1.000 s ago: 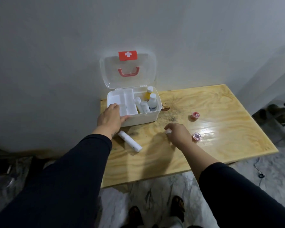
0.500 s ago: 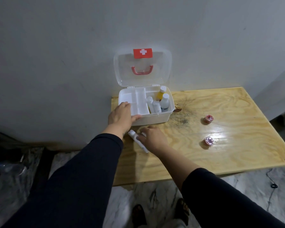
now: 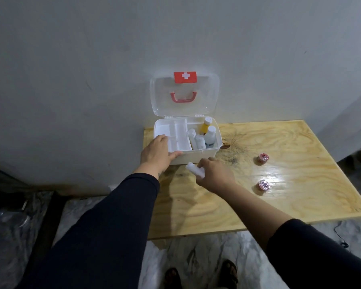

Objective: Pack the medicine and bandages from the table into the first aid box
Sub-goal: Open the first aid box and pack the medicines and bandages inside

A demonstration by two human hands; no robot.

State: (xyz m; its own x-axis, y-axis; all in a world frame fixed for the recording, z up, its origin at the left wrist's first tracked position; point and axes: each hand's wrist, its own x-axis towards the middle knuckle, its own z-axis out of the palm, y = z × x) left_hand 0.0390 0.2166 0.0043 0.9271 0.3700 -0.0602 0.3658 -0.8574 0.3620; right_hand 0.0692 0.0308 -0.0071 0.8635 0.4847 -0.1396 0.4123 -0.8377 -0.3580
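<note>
The white first aid box (image 3: 196, 156) stands open at the back left of the wooden table (image 3: 290, 197), its clear lid with a red cross leaning on the wall. Several bottles (image 3: 204, 136) stand in its right compartment; the tray compartments on the left look bare. My left hand (image 3: 156, 154) rests on the box's front left rim, thumb along the edge. My right hand (image 3: 214, 176) is closed around a white bandage roll (image 3: 194, 168), held just in front of the box, slightly off the table. Two small pink tape rolls (image 3: 263, 158) (image 3: 264, 185) lie to the right.
The table's left edge ends right beside the box, with dark clutter and plastic (image 3: 13, 222) on the floor below. A grey wall stands directly behind the box. My sandalled feet (image 3: 200, 276) show on the marble floor under the near edge.
My right hand moved left from the table's middle to the white roll, closed on it and lifted it toward the box. My left hand stayed on the box rim.
</note>
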